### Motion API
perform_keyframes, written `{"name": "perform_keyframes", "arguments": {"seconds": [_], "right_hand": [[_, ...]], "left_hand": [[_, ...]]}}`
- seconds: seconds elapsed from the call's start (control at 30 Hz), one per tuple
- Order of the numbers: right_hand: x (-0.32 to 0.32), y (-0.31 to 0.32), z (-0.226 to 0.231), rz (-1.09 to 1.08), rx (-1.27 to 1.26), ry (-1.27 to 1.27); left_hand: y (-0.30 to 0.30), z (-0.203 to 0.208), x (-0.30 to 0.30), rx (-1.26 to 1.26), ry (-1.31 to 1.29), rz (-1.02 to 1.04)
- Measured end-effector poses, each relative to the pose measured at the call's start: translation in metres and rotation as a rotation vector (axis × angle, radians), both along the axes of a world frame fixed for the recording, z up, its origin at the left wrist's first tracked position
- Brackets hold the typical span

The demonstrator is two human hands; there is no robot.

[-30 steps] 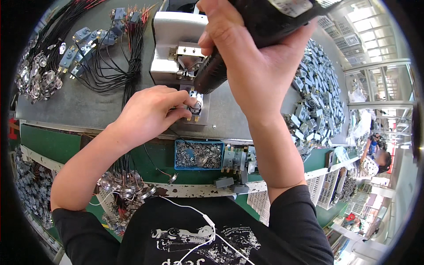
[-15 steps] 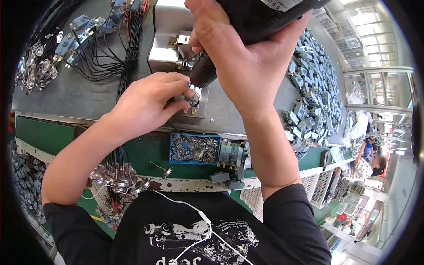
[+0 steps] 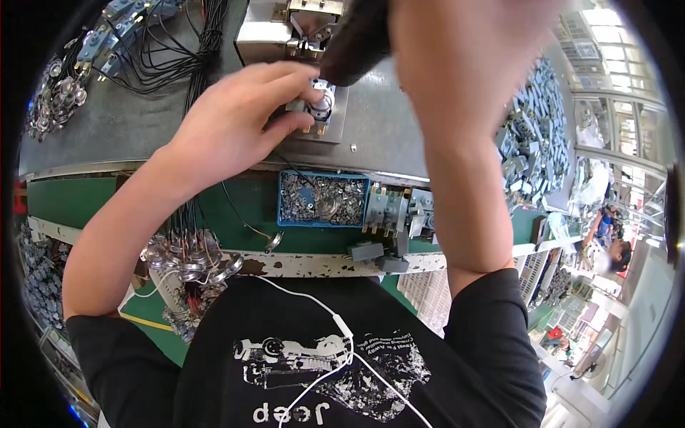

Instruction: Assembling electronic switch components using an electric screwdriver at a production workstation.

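The left hand (image 3: 235,121) lies on the grey tabletop (image 3: 114,135), its thumb and fingers pinched around a small metal switch part (image 3: 319,107) that sits on a light grey fixture plate (image 3: 335,127) near the middle of the tabletop. The right hand (image 3: 464,64) hangs above it, large and blurred at the top of the view, clenched around the body of a dark power screwdriver (image 3: 357,43); the tool's nose points down and ends just at the part, though whether the tip actually touches it cannot be told from this angle.

Behind the part stands a pale metal jig block (image 3: 285,32). To the upper left lie bundles of black wires (image 3: 171,50) with grey switch housings at their ends. At the tabletop's front edge sits a blue tray of small screws (image 3: 322,200), with a few grey plastic housings (image 3: 389,210) just beside it on the right. A heap of grey components (image 3: 531,143) fills the right side. A cluster of round metal pieces (image 3: 189,253) hangs below the left forearm.
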State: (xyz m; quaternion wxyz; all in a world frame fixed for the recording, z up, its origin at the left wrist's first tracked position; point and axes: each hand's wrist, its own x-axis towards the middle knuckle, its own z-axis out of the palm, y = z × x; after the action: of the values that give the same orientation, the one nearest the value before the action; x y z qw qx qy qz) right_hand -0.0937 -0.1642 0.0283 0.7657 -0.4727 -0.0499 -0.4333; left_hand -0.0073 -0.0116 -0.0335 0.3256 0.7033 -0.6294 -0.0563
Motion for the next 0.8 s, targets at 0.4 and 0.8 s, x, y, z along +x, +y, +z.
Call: {"name": "perform_keyframes", "arguments": {"seconds": [0.4,0.8], "right_hand": [[-0.011,-0.034,0.019,-0.111,-0.204,-0.345],[0.054,-0.014,0.041,-0.237,-0.405,-0.257]], "left_hand": [[0.017,0.004,-0.064,0.409,-0.528,-0.505],[0.023,0.001,-0.058,0.379,-0.241,-0.497]]}}
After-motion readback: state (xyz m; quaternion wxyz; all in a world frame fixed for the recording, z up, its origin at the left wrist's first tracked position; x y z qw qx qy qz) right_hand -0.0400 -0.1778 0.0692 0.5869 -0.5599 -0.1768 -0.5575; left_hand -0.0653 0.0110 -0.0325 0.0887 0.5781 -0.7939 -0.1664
